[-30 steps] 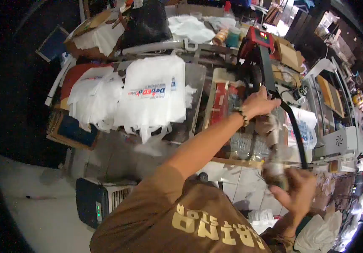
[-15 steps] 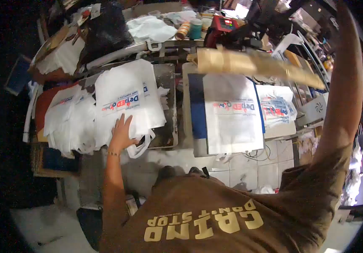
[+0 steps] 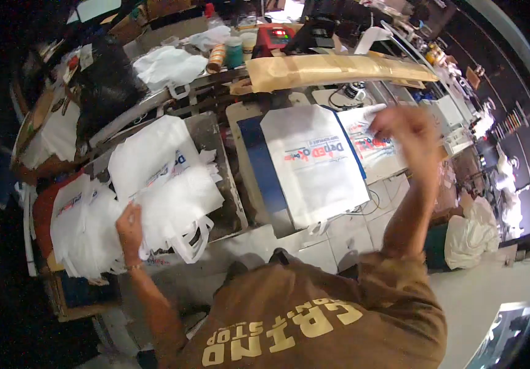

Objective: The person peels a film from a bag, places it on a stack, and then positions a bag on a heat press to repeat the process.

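My left fingers point(image 3: 131, 213) pinch the edge of a tote bag point(image 3: 182, 195), bending it off the stack point(image 3: 149, 152). Right hand point(image 3: 411, 132) blurred; finger closure undetermined. Another tote point(image 3: 314, 181) lies flat on blue board point(image 3: 263, 172), keeping its print smooth.

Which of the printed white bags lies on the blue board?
The flat middle bag, with the blue board showing along both sides. The pile lies by the left hand, the other printed bags nearer the right hand.

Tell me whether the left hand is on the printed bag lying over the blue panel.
No, the left hand is at the pile of white bags, apart from the printed bag on the blue panel.
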`<state>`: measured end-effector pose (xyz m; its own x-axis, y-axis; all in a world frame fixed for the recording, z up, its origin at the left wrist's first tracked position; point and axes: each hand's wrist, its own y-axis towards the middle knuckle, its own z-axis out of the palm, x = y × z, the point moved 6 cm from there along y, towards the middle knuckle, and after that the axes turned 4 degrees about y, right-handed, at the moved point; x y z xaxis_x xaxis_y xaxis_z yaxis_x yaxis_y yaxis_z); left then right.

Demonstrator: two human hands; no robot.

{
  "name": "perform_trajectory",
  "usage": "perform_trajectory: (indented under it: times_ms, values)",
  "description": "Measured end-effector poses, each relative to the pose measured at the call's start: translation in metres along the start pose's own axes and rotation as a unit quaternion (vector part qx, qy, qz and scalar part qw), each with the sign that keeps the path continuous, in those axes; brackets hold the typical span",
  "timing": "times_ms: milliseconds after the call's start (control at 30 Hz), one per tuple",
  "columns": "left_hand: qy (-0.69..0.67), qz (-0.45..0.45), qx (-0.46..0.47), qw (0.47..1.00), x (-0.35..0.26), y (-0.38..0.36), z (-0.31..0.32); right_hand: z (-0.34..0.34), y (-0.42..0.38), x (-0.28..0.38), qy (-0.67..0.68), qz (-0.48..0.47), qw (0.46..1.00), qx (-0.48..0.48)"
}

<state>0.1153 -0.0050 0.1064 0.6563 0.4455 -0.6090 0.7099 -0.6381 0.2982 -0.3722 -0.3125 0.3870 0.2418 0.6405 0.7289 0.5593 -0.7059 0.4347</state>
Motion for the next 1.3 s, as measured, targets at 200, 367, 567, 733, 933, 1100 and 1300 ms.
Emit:
perform_trajectory:
  times_ms: [200,367,567,733,933,1100,1300]
  values:
    - [-0.077,0.003,-0.087,0.993,-0.056,0.05,-0.063,0.041,-0.195,-0.332,-0.548,0.177,0.809,-0.118]
    - [0.024,0.155,-0.034,0.987,-0.177,0.025,-0.043,0.04,-0.252,-0.365,-0.144,0.361,0.896,-0.213]
    - [-0.048,0.233,-0.016,0.971,-0.276,-0.018,0.025,0.056,-0.246,-0.344,-0.404,0.223,0.847,-0.263]
    - [-0.036,0.212,-0.001,0.977,-0.316,-0.036,0.107,0.057,-0.249,-0.365,-0.326,0.353,0.848,-0.224]
    - [-0.046,0.231,-0.075,0.969,-0.352,-0.042,0.162,0.036,-0.251,-0.358,0.137,0.242,0.917,-0.286]
    - [-0.014,0.353,-0.095,0.931,-0.44,-0.086,0.205,-0.172,-0.282,-0.253,-0.117,0.185,0.905,-0.366]
    - [-0.051,0.472,0.051,0.879,-0.466,-0.162,0.313,-0.309,-0.355,-0.176,-0.056,0.156,0.887,-0.432]
